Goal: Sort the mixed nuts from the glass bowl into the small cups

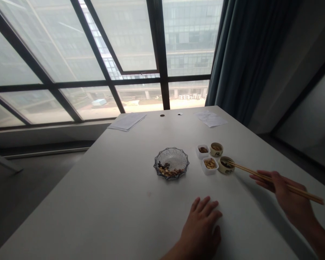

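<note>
My right hand is closed around a pair of chopsticks. Their tips reach into the nearer round cup, which holds dark pieces. Left of that cup, a square white dish contains yellowish-brown pieces. Behind these stand another square dish with brown pieces and a second round cup. A scalloped glass bowl sits to the left, with dark and tan pieces along its near side. My left hand rests palm down on the table, fingers spread, holding nothing.
The white table extends toward the windows. Stacked papers lie at its far left, and more sheets at the far right. Two small round fittings are set near the far edge. A dark curtain hangs at the right.
</note>
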A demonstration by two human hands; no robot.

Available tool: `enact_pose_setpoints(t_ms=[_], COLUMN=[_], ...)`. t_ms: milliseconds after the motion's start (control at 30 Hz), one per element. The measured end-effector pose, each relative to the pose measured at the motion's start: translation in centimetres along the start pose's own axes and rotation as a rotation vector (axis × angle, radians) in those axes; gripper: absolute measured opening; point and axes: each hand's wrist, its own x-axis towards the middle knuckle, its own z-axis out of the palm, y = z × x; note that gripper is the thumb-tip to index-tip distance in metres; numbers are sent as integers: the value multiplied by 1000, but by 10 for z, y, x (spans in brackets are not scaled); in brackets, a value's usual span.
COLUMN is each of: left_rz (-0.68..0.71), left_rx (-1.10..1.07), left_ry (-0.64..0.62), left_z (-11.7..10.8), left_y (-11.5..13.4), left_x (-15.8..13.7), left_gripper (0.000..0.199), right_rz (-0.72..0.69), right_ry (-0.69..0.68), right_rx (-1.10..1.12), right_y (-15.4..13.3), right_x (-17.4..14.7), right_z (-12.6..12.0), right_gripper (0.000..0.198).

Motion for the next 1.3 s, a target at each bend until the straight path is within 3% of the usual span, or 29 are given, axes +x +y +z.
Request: enact_pose_setpoints(t_ms=[200, 300, 433, 600, 733, 1033, 1300], left_rz=[3, 2, 5, 23, 50, 77, 80], left_rx=[-28, -24, -34, -38, -32, 11, -4], left_ry=[14, 21, 38, 48, 65, 81, 84], left_z=[-4, -4, -4, -1, 5, 16, 15], left_y=[4, 5, 5, 2, -2, -8, -8], left_x=[-1, -1, -1, -2, -2, -3, -3], left_gripper=[31, 30, 28, 28, 30, 30, 32], right_rz=[-110, -138, -121, -93, -74, -57, 20], right_ry=[-39, -128, -344, -598, -700, -792, -763], right_rx=[21, 70, 121, 161, 111, 31, 95], right_y=[-27, -45, -58, -45, -26, -2, 6], right_x=[-6, -9, -17, -25, -26, -19, -19], right_z=[20, 48, 102, 168, 201, 222, 229], right_gripper=[38, 39, 42, 51, 56, 57, 54])
